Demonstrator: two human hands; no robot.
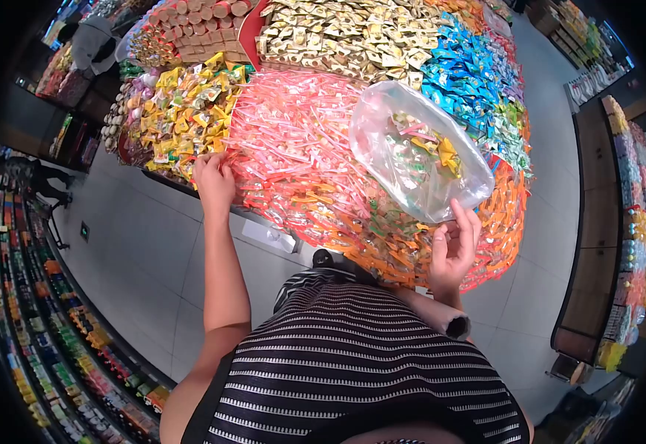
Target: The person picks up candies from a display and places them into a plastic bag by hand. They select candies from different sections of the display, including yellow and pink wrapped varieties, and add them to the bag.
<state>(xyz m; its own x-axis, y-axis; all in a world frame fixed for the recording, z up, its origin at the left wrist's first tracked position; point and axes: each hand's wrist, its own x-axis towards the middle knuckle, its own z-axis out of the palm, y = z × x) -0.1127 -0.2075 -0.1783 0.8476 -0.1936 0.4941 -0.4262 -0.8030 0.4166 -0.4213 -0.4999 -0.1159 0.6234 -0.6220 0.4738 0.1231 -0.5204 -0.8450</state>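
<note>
My left hand [215,182] reaches to the near edge of the candy display, where yellow-wrapped candies [193,122] meet pink-wrapped ones [293,118]. Its fingers are curled down among the wrappers; red wrapping shows beside them, but what they grip is hidden. On the right, my right hand [456,248] pinches the near rim of a clear plastic bag [373,148] between thumb and fingers. The bag's mouth gapes upward over the pink and orange candies. A few yellow, pink and green wrapped candies [447,153] lie inside it.
Cream-gold candies [345,33], blue candies [456,74] and orange candies [404,255] fill other sections. A red divider [252,35] stands by brown rolls [208,26]. Stocked shelves [49,318] curve along the left, with another shelf unit [604,185] at right. Another person [93,41] is at upper left.
</note>
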